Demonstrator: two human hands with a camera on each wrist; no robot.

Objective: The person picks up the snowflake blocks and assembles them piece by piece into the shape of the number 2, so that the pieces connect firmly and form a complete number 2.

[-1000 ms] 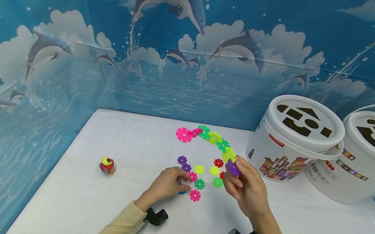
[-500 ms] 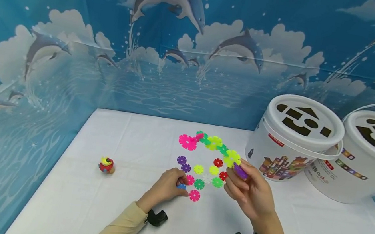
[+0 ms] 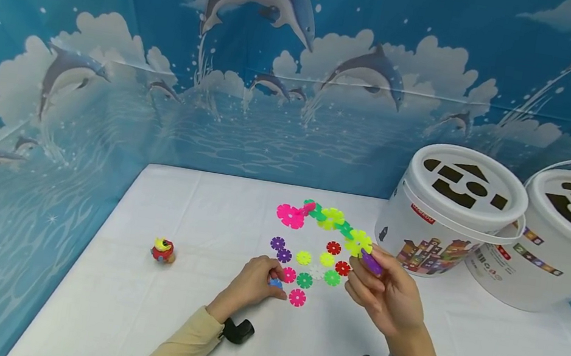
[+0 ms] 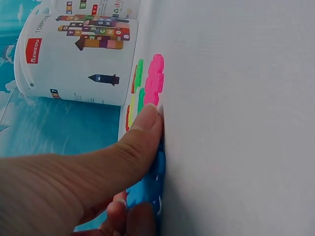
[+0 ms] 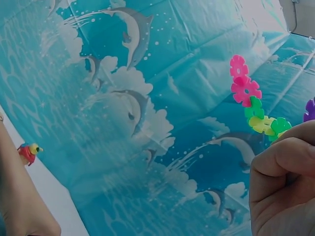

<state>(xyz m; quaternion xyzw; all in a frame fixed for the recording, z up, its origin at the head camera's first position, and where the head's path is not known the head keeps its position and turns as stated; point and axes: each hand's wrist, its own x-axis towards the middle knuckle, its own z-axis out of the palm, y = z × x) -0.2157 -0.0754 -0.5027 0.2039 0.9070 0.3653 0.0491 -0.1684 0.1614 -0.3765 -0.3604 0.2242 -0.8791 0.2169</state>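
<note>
My right hand [image 3: 392,295] holds up a curved chain of interlocking snowflake discs [image 3: 332,218] by its purple end disc [image 3: 371,262]. Yellow and green discs follow along the chain, with pink ones at the far end; in the right wrist view the pink discs [image 5: 245,90] stand clear of the curled fingers. My left hand [image 3: 252,279] is low on the table, thumb and fingers around a blue snowflake disc [image 3: 276,283], whose blue edge [image 4: 147,189] shows between them in the left wrist view. Beside those fingertips lies a pink disc [image 3: 289,274].
Several loose discs, among them a green disc [image 3: 304,280] and a red disc [image 3: 342,268], lie on the white table [image 3: 203,209] between my hands. Two white buckets [image 3: 442,238] with shape-cut lids stand at the back right. A small toy bird [image 3: 163,251] sits at the left.
My right hand has moved a little right and toward me, carrying the chain, which has turned so its discs show more broadly. My left hand has barely moved, and the blue disc shows more.
</note>
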